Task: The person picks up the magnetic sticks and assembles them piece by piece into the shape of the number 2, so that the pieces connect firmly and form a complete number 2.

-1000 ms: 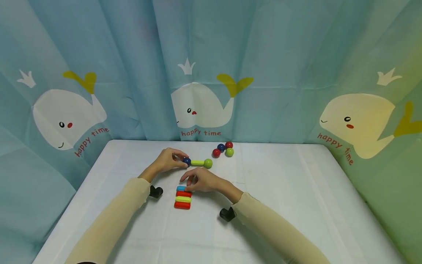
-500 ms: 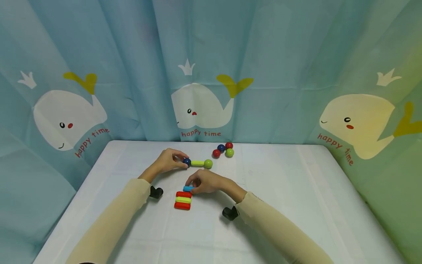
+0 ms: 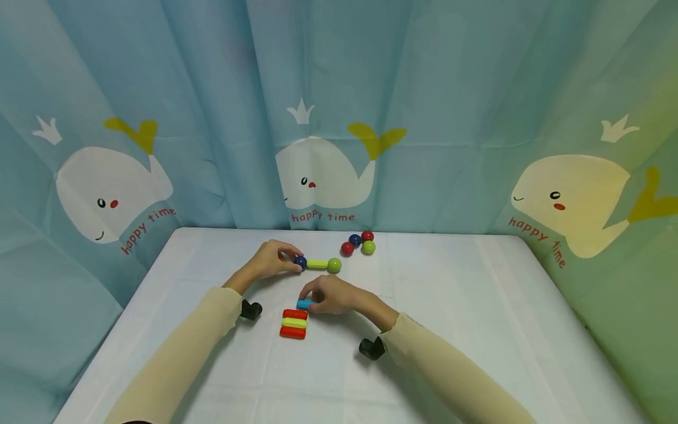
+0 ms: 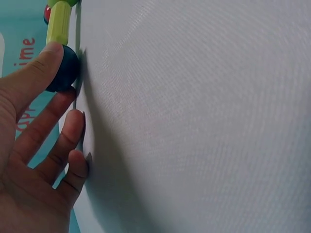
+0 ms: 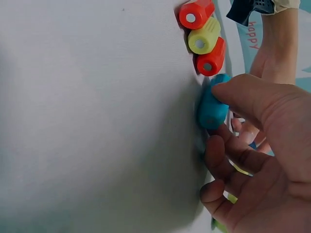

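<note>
The person in front of me has a blue rod (image 3: 303,304) pinched in the right hand (image 3: 332,294), at about its nine o'clock, while towards ten o'clock the left hand (image 3: 270,259) pinches a dark blue ball (image 3: 300,263) whose three o'clock side meets a lime rod (image 3: 317,265) ending in a green ball (image 3: 334,265). At seven o'clock from the blue rod, two red rods (image 3: 292,333) lie with a yellow rod (image 3: 293,323) between them on the white table (image 3: 450,306), and four more balls (image 3: 355,240) cluster between one and two o'clock from the green ball.
</note>
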The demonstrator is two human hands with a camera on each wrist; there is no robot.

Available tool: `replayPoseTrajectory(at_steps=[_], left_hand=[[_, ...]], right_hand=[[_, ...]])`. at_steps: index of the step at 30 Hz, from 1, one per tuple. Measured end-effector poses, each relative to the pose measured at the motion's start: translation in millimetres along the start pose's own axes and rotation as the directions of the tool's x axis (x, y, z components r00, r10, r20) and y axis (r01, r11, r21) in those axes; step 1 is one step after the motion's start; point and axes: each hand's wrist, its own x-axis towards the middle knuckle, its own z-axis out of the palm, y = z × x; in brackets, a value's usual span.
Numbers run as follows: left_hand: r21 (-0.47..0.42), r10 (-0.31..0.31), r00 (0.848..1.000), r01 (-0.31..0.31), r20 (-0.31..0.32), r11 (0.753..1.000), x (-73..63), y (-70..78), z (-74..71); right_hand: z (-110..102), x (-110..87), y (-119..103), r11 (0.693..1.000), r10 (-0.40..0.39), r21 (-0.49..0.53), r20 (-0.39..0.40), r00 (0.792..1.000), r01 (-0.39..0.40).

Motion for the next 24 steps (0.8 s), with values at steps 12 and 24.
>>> replayPoseTrajectory(at_steps=[12, 24], left_hand=[[0.008, 0.003, 1.0, -0.003, 0.015, 1.0, 0.5, 2.0, 1.1], [-0.013, -0.011, 1.0, 0.011, 0.019, 1.0, 0.4, 3.8, 1.2]], right_hand=[[-6.6, -27.1, 12.8, 0.994, 0.106, 0.04, -0.101, 0.989, -0.102], [-9.1, -28.4, 8.9, 0.983, 0.178, -0.021, -0.095, 0.979, -0.181]])
